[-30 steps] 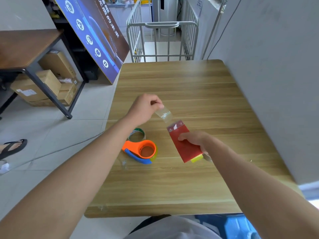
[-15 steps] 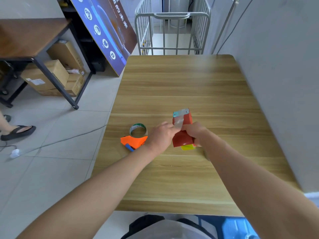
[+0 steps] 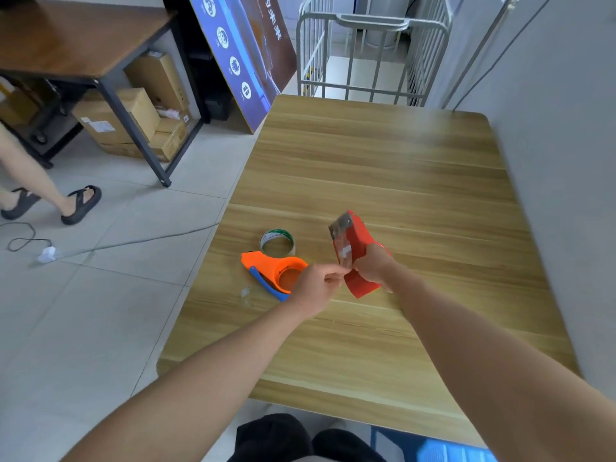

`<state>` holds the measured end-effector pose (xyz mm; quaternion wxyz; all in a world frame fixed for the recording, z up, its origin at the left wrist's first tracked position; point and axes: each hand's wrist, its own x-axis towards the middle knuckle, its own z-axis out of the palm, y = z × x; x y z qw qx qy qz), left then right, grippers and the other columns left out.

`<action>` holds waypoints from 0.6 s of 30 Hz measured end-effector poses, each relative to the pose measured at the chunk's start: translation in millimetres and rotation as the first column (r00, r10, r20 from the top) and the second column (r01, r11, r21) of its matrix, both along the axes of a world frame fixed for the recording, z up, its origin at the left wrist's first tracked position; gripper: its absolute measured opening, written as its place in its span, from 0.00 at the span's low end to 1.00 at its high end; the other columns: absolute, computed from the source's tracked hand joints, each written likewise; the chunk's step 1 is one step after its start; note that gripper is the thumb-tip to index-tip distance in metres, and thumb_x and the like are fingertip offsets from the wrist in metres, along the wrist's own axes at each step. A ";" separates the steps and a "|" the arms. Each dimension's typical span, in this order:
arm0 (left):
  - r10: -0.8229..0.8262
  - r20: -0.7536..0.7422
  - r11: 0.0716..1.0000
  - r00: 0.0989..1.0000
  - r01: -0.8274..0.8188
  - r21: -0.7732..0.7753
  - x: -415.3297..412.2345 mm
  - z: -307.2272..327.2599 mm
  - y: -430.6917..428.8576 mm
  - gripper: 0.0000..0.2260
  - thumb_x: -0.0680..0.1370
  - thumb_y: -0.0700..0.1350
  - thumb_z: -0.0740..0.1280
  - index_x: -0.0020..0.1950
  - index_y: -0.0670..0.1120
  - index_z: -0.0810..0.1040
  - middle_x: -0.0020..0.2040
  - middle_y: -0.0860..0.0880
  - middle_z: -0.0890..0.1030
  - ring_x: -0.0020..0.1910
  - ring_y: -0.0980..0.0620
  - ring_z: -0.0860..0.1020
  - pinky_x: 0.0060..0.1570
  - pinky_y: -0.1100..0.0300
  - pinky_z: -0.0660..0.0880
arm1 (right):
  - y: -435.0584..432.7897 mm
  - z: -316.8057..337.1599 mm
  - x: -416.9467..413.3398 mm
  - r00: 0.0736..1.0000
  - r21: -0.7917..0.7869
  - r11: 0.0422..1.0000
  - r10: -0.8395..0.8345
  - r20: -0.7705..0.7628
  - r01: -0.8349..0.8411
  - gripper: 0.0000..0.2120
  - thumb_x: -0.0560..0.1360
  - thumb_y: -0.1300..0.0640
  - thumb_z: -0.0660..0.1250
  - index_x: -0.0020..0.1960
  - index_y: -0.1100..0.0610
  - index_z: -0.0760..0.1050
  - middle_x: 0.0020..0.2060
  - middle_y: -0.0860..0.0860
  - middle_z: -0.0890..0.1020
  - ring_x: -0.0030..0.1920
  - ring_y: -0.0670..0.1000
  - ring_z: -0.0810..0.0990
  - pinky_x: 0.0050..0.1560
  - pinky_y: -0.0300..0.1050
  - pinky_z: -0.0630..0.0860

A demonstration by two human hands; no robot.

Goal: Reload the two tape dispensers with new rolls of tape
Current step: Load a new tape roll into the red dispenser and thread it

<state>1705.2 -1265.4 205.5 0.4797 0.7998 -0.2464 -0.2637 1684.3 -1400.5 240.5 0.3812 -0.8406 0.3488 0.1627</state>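
Red dispenser [image 3: 355,241] sits mid-frame, raised off the desk [image 3: 383,168] — right hand [image 3: 375,271] grips it, left hand [image 3: 320,285] pinches its clear tape end [image 3: 343,253] (orange dispenser [image 3: 276,268] and spare roll [image 3: 277,242] lie left).

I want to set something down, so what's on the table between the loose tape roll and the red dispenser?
Nothing: in the head view, bare wooden table separates the tape roll from the red dispenser.

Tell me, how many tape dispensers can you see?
2. The red dispenser is held up in the right hand. The orange dispenser lies on the table, beside the left hand.
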 end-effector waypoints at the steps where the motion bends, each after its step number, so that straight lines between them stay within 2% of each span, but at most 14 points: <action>1: 0.040 -0.056 0.999 0.998 -0.041 -0.008 -0.5 -4.7 -0.3 0.14 0.76 0.33 0.63 0.61 0.38 0.77 0.57 0.42 0.81 0.54 0.52 0.78 0.58 0.64 0.73 | 0.5 -2.5 2.5 0.999 -0.047 0.998 0.040 -0.025 -0.041 0.09 0.76 0.64 0.58 0.37 0.61 0.68 0.39 0.55 0.73 0.46 0.57 0.73 0.44 0.45 0.68; 3: 0.143 -0.132 0.989 0.981 -0.146 -0.012 -2.5 -16.3 -1.3 0.13 0.75 0.33 0.65 0.59 0.38 0.78 0.54 0.41 0.82 0.52 0.52 0.78 0.55 0.64 0.73 | 2.5 -6.9 6.0 0.992 -0.087 0.990 0.103 -0.079 -0.109 0.14 0.77 0.64 0.57 0.33 0.57 0.63 0.40 0.57 0.74 0.53 0.61 0.77 0.46 0.46 0.68; 4: 0.204 -0.165 0.978 0.965 -0.210 -0.020 -4.3 -22.0 -2.2 0.12 0.74 0.33 0.66 0.57 0.38 0.78 0.52 0.42 0.82 0.50 0.51 0.78 0.55 0.62 0.74 | 3.0 -10.7 7.7 0.990 -0.107 0.986 0.116 -0.083 -0.124 0.11 0.77 0.65 0.57 0.36 0.58 0.67 0.44 0.60 0.76 0.58 0.63 0.77 0.47 0.46 0.68; 5: 0.269 -0.202 0.959 0.942 -0.280 -0.032 -6.8 -26.9 -3.5 0.11 0.73 0.33 0.66 0.55 0.37 0.79 0.49 0.42 0.82 0.49 0.50 0.78 0.54 0.59 0.75 | 3.9 -14.3 8.7 0.990 -0.128 0.984 0.115 -0.085 -0.126 0.07 0.77 0.65 0.57 0.44 0.60 0.72 0.50 0.63 0.78 0.60 0.64 0.76 0.48 0.47 0.68; 6: 0.335 -0.244 0.933 0.910 -0.357 -0.051 -9.7 -31.3 -4.8 0.09 0.72 0.33 0.67 0.52 0.37 0.79 0.46 0.43 0.81 0.47 0.49 0.78 0.53 0.57 0.75 | 5.5 -20.0 9.6 0.991 -0.150 0.982 0.104 -0.079 -0.115 0.09 0.77 0.65 0.57 0.53 0.63 0.74 0.56 0.64 0.77 0.61 0.64 0.75 0.50 0.48 0.70; 8: 0.461 -0.318 0.860 0.828 -0.506 -0.072 -14.3 -38.8 -8.5 0.06 0.71 0.33 0.69 0.45 0.41 0.79 0.40 0.46 0.80 0.41 0.51 0.78 0.48 0.60 0.75 | 9.7 -32.5 10.1 0.990 -0.208 0.972 0.093 -0.102 -0.113 0.17 0.77 0.64 0.57 0.65 0.67 0.68 0.62 0.64 0.75 0.63 0.63 0.74 0.58 0.51 0.72; 10: 0.573 -0.361 0.775 0.736 -0.630 -0.053 -17.6 -45.3 -12.3 0.06 0.71 0.34 0.69 0.39 0.44 0.77 0.36 0.49 0.79 0.37 0.53 0.77 0.42 0.64 0.73 | 13.0 -45.7 7.8 0.982 -0.257 0.956 0.108 -0.152 -0.145 0.25 0.78 0.63 0.58 0.72 0.69 0.56 0.66 0.64 0.71 0.67 0.62 0.71 0.65 0.52 0.69; 11: 0.619 -0.367 0.735 0.694 -0.677 -0.041 -19.6 -47.8 -14.4 0.07 0.71 0.34 0.69 0.38 0.45 0.76 0.35 0.50 0.79 0.37 0.54 0.76 0.41 0.65 0.72 | 14.8 -50.3 6.4 0.978 -0.273 0.948 0.123 -0.168 -0.166 0.28 0.78 0.64 0.58 0.74 0.69 0.50 0.68 0.64 0.69 0.68 0.62 0.69 0.67 0.51 0.68; 13: 0.684 -0.338 0.681 0.647 -0.732 -0.021 -24.3 -52.4 -18.4 0.08 0.72 0.35 0.69 0.37 0.45 0.75 0.35 0.51 0.78 0.37 0.57 0.75 0.39 0.69 0.71 | 17.7 -57.2 5.1 0.976 -0.275 0.946 0.125 -0.178 -0.171 0.30 0.78 0.65 0.57 0.75 0.67 0.47 0.68 0.63 0.69 0.69 0.61 0.68 0.67 0.51 0.67; 15: 0.716 -0.262 0.667 0.647 -0.745 -0.015 -28.9 -57.6 -21.6 0.10 0.72 0.33 0.67 0.36 0.47 0.74 0.35 0.51 0.77 0.37 0.58 0.75 0.37 0.71 0.68 | 19.6 -59.7 5.7 0.979 -0.264 0.952 0.115 -0.167 -0.157 0.28 0.78 0.65 0.56 0.75 0.65 0.49 0.67 0.62 0.69 0.69 0.61 0.68 0.66 0.50 0.67; 18: 0.716 -0.187 0.685 0.673 -0.728 0.003 -32.8 -64.2 -25.0 0.08 0.73 0.32 0.64 0.38 0.44 0.75 0.36 0.50 0.78 0.38 0.55 0.75 0.37 0.75 0.69 | 17.5 -61.8 9.8 0.975 -0.279 0.942 0.142 -0.170 -0.186 0.29 0.77 0.66 0.58 0.75 0.63 0.50 0.65 0.61 0.71 0.67 0.60 0.70 0.63 0.50 0.70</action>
